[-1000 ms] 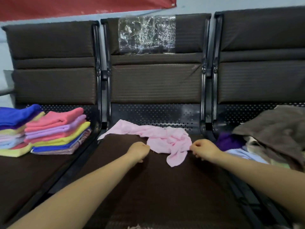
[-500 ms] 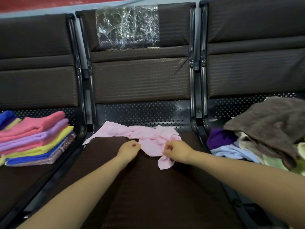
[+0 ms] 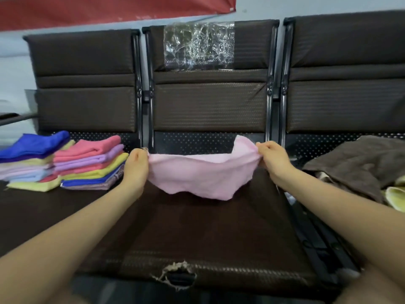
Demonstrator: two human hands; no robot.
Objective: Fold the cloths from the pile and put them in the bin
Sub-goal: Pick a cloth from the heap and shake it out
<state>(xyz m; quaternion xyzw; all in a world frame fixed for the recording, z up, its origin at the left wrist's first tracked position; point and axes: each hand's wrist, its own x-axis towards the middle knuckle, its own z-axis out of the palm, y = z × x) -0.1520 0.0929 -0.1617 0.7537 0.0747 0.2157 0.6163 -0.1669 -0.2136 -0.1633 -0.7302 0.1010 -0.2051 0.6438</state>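
Pink cloth [image 3: 201, 178], 1, soft, stretched between left hand [image 3: 135, 164] and right hand [image 3: 272, 157], both pinching corners. 2 folded stacks [image 3: 65, 165] left; rumpled brown pile [image 3: 359, 163] right.

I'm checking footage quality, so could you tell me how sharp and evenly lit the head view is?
Head view: soft, even indoor light; glare only on the plastic wrap; wide-angle bending of the chair backs; forearms near the bottom edge blur, while the pink cloth stays fairly sharp.

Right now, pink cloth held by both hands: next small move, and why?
Probably lower the pink cloth flat onto the middle seat. The left hand and right hand each pinch an upper corner, and it hangs stretched, unfolded, above bare seat.
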